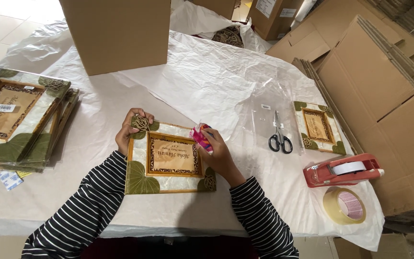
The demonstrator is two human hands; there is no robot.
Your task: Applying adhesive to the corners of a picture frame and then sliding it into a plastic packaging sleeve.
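- The left hand [129, 128] curls over the top left corner of a rectangular wooden picture frame with a pale shell-like face, green leaf shapes and carved flower ornaments at its corners [168, 158]; the fingers are clenched on that corner, holding the frame down.
- The frame lies flat on the white paper-covered table [97, 192], right in front of the person, between the two striped sleeves.
- The right hand [218, 152] rests at the frame's right edge and grasps a small crumpled pink and multicoloured cloth [201, 135], which touches the frame's upper right corner.
- To the right, well apart from the hands, a pair of black-handled scissors [279, 135] lies on a clear plastic bag [264, 105].
- Just beside the scissors lies a smaller frame of the same kind [319, 127], partly on the bag.
- Nearer the right table edge sits a red tape dispenser with a white roll [343, 170], and below it a loose roll of clear tape [344, 205].
- On the left, a stack of similar frames wrapped in plastic [17, 120] stands at the table's edge.
- A plain brown cardboard box [116, 33] stands upright at the far side, behind the frame being held.
- Flattened cardboard sheets [384, 86] lean along the right.
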